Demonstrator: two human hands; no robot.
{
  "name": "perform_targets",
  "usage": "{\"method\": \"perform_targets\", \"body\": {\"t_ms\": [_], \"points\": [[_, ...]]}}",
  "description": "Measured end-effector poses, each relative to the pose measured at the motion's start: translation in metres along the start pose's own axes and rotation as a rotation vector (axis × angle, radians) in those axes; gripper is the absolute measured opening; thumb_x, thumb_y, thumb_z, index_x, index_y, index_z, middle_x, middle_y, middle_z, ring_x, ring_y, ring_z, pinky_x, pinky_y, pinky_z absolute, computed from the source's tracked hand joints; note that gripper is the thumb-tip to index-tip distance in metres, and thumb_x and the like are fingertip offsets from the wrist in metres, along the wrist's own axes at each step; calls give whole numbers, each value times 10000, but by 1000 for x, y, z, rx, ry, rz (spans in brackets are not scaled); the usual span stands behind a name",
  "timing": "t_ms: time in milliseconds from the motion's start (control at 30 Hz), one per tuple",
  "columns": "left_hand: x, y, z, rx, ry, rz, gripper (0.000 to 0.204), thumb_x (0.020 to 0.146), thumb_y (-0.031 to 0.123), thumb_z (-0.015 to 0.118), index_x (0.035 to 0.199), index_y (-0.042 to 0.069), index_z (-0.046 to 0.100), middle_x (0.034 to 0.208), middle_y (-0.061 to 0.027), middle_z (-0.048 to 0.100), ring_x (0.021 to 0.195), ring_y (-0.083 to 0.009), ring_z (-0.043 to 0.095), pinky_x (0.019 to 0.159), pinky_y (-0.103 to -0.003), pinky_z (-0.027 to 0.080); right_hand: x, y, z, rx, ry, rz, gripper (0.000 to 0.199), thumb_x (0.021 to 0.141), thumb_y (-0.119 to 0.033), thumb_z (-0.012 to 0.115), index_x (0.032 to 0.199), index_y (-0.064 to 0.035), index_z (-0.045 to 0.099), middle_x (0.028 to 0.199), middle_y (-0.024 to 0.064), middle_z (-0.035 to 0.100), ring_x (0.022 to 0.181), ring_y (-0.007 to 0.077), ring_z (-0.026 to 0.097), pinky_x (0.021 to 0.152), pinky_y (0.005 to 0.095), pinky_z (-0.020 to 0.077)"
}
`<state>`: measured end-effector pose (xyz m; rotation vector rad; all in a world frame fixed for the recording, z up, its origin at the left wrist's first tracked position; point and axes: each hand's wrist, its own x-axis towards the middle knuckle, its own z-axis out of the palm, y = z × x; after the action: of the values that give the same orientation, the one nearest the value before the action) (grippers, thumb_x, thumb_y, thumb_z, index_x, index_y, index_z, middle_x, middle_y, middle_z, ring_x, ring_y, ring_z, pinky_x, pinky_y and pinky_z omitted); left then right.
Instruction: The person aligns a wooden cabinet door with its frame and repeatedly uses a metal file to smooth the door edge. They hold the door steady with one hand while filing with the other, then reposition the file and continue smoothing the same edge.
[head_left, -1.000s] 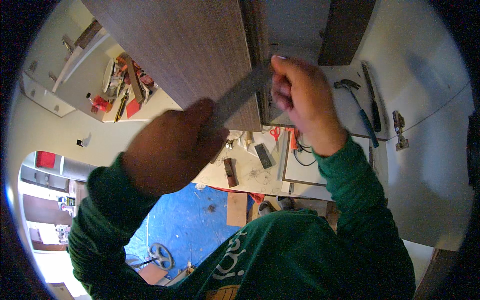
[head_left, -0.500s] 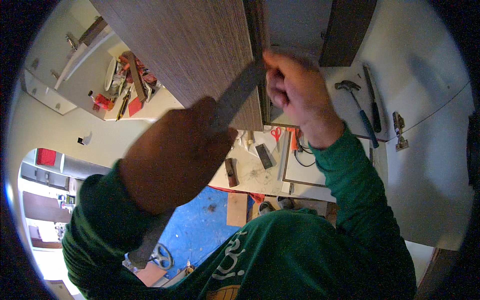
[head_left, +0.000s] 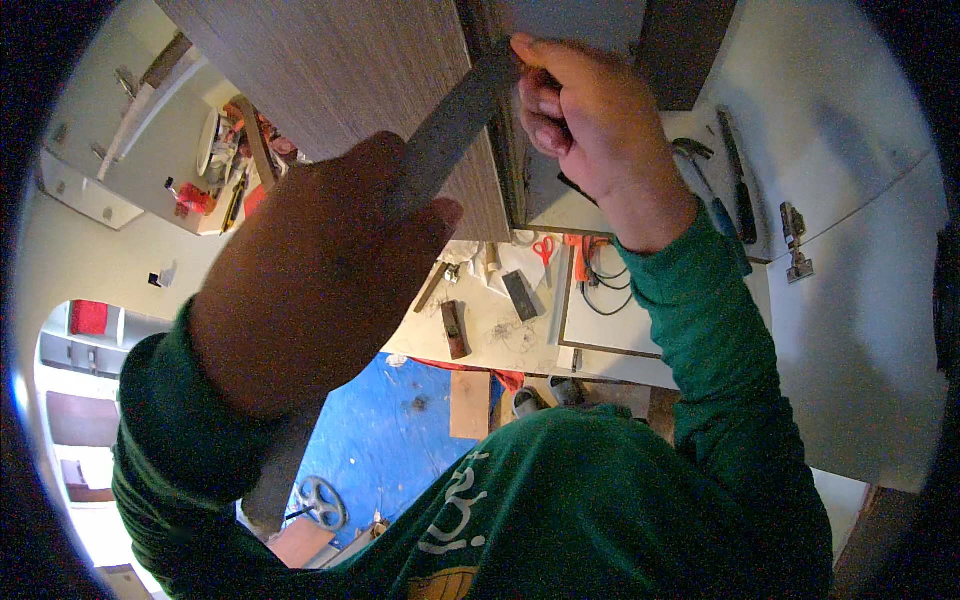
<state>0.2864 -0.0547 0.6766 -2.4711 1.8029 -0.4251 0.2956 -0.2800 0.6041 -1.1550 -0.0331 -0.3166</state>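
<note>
A long, flat grey file (head_left: 452,130) stretches slantwise between my two hands, across the edge of a brown wood-grain panel (head_left: 350,70). My left hand (head_left: 310,260), in shadow, is wrapped round its near part. At the far end my right hand (head_left: 590,120) is closed, thumb and fingers at the tip. The file lies at or against the panel's right edge; the exact contact is hard to make out. Beyond the right hand is a cabinet opening with a dark upright board (head_left: 685,50).
A hammer (head_left: 715,190) and a black-handled tool (head_left: 738,180) lie right. Below are red scissors (head_left: 543,250), a dark block (head_left: 520,295), a small wooden plane (head_left: 454,330) and a cable (head_left: 605,295). Blue sheeting (head_left: 390,430) covers the floor. A cluttered shelf (head_left: 208,220) is left.
Both hands and the file have moved up and away along the panel's edge, the left hand also a little leftward. The whole view has shifted slightly. My grip looks the same.
</note>
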Motion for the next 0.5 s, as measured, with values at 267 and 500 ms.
{"method": "perform_targets", "body": {"t_ms": [267, 500], "points": [[-3, 17, 77, -569, -215, -434, 298, 947, 204, 564, 1053, -50, 450, 652, -263, 597, 660, -445, 645, 585, -526, 515, -16, 79, -40, 28, 124, 147, 288, 924, -291, 635, 717, -124, 525, 561, -14, 443, 409, 112, 408, 388, 265, 284], [-19, 37, 162, -732, -253, -523, 322, 951, 240, 551, 1129, -6, 446, 698, -281, 630, 688, -481, 643, 608, -558, 518, -42, 149, -69, 2, 230, 302, 317, 920, -317, 668, 733, -108, 520, 561, -27, 390, 413, 89, 358, 381, 248, 252]]}}
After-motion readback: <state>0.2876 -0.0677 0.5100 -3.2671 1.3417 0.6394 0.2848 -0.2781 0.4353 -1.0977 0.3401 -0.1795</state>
